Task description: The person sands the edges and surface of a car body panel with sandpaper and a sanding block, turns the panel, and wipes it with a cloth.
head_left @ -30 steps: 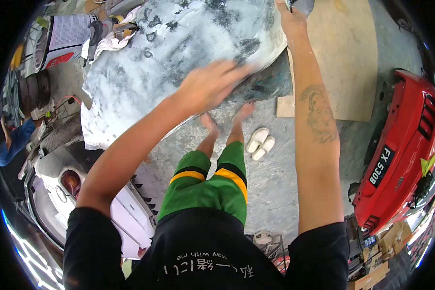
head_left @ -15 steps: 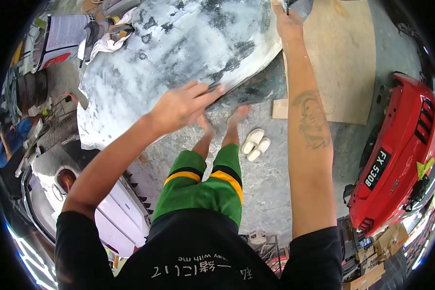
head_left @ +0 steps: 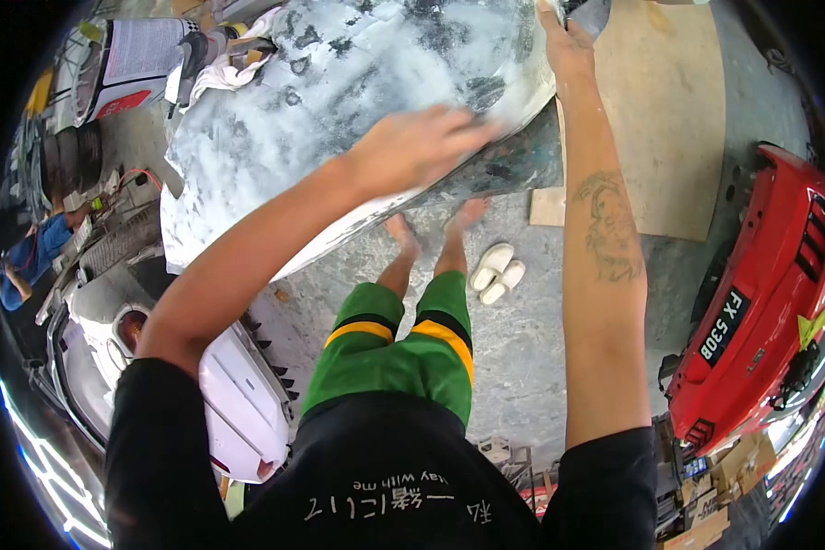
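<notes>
Where the left hand [head_left: 422, 148] is: over the near right edge of the patchy panel [head_left: 266, 137]; fingers extended, blurred; any grip I cannot tell
Right hand [head_left: 570, 48]: at the panel's far right edge; fingers bent by a grey object [head_left: 592, 16]; grip unclear
Panel: beyond the bare feet [head_left: 467, 214]; cloth [head_left: 222, 75] at its far left

The car body panel [head_left: 266, 137] is mottled white, blue-grey and charcoal. Below the panel, the shorts [head_left: 385, 367] are green with black and yellow-orange bands; the slippers [head_left: 497, 273] are cream. Right of the panel, the plywood sheet [head_left: 655, 119] is tan and the bumper [head_left: 779, 275] red, its number plate [head_left: 724, 325] black with white characters.
</notes>
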Demonstrator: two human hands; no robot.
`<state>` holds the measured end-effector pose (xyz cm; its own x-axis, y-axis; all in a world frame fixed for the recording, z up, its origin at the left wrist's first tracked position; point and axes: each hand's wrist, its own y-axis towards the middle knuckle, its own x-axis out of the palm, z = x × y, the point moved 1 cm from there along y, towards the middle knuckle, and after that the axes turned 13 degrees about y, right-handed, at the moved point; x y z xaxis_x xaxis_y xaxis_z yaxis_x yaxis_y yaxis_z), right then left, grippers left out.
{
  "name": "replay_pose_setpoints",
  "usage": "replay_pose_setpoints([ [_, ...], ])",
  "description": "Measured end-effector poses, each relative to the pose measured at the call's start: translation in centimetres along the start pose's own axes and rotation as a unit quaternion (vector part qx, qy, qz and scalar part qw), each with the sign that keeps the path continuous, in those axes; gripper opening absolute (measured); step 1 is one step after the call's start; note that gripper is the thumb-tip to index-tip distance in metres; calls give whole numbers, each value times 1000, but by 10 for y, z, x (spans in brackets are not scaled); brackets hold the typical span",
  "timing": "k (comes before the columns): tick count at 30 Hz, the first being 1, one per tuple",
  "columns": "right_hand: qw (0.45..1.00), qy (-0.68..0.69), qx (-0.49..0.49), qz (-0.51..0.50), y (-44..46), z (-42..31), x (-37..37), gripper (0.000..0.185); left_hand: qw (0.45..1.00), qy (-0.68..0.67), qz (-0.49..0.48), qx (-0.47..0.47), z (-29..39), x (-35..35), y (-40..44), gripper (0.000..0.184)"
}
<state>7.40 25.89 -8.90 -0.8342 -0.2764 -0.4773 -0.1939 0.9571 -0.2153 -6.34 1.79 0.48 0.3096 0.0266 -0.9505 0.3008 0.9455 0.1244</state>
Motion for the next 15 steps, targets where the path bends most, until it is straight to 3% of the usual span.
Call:
replay_pose_setpoints([
  [1, 1000, -1, -3, 3, -7, -11, -3, 62, 998, -18, 51, -13, -9, 15, 24, 49],
  [3, 980, 173, 94, -29, -28, -39, -7, 93, 993, -33, 109, -31, -25, 16, 42, 49],
  [5, 985, 153, 69, -28, -25, -46, -8, 90, 946, -147, 232, -171, -46, -6, 42, 48],
  [7, 989, 135, 54, -25, -26, -35, -5, 88, 919, -198, 124, -318, -48, -44, 6, 45],
  [9, 997, 64, -24, 26, -15, -24, -1, 65, 921, -187, 174, -295, -54, -45, -37, 47],
  [11, 993, 103, -49, 24, -9, -14, 4, 73, 916, -150, 141, -345, -30, -62, -72, 49],
  [13, 989, 148, -9, -2, -2, -1, 9, 79, 870, -224, 95, -429, -3, -69, -103, 51],
  [15, 981, 195, -8, -16, -3, 2, 10, 80, 863, -191, 84, -459, 29, -81, -125, 52],
])
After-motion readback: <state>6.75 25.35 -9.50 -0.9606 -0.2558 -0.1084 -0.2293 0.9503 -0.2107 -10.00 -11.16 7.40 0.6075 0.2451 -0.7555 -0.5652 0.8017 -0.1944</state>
